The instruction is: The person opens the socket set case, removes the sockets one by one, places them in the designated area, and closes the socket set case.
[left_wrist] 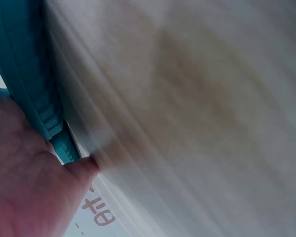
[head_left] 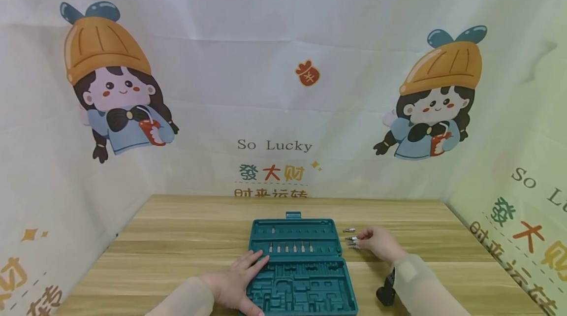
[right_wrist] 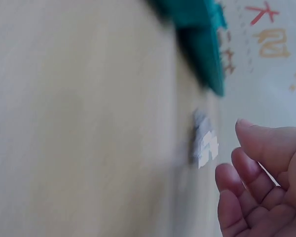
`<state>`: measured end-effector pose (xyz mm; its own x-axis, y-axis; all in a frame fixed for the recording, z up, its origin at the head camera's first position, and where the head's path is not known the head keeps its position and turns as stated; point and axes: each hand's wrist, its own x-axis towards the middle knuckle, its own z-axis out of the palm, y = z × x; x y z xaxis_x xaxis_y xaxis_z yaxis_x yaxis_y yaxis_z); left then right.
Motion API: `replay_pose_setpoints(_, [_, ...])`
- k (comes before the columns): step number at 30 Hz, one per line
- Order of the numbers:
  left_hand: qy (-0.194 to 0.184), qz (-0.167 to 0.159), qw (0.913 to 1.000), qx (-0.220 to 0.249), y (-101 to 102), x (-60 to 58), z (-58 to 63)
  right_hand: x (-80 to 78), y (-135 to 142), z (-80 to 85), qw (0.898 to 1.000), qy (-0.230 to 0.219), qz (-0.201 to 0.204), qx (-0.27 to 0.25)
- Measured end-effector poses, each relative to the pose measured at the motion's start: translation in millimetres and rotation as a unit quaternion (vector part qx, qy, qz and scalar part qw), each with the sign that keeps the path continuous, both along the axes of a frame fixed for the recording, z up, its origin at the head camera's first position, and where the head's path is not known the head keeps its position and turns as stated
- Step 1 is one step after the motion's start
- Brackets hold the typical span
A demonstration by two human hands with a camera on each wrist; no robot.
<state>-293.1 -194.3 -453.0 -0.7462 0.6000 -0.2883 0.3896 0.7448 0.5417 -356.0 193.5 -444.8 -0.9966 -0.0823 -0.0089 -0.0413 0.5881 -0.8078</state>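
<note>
A teal plastic bit case (head_left: 296, 259) lies unfolded on the table. One metal driver bit (head_left: 273, 230) sits in the upper row of its lid half, and several more bits (head_left: 286, 247) stand in the row below. My left hand (head_left: 234, 279) rests spread along the case's left edge, thumb by the near part. To the right of the case are loose bits (head_left: 349, 230) on the wood. My right hand (head_left: 375, 242) is over these, fingertips right at them. Its thumb and fingers (right_wrist: 274, 148) are apart, the fingers loosely bent, with nothing seen between them.
The wood-grain table (head_left: 177, 230) carries the case. A small black object (head_left: 386, 294) is by the right wrist. Printed cloth (head_left: 274, 84) hangs behind the table and along its sides.
</note>
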Motion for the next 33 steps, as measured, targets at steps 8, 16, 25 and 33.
replay_pose_setpoints(8, [-0.010, -0.002, 0.9999, -0.010, -3.1, -2.1, 6.2, -10.9, -53.1, 23.5, 0.998, 0.021, 0.050, -0.018])
replay_pose_setpoints(16, [0.012, -0.013, 0.9990, -0.042, -2.4, -6.9, -4.8, -22.5, -124.9, 15.1, 0.993, 0.020, 0.100, -0.065])
replay_pose_setpoints(25, [0.033, -0.041, 0.9976, -0.045, -20.5, -47.9, -62.8, -30.8, -177.9, 0.7, 0.995, 0.024, 0.085, -0.036])
replay_pose_setpoints(33, [0.043, -0.047, 0.9968, -0.050, -18.2, -45.6, -60.6, -30.7, -194.4, -4.9, 0.999, -0.005, 0.004, 0.036])
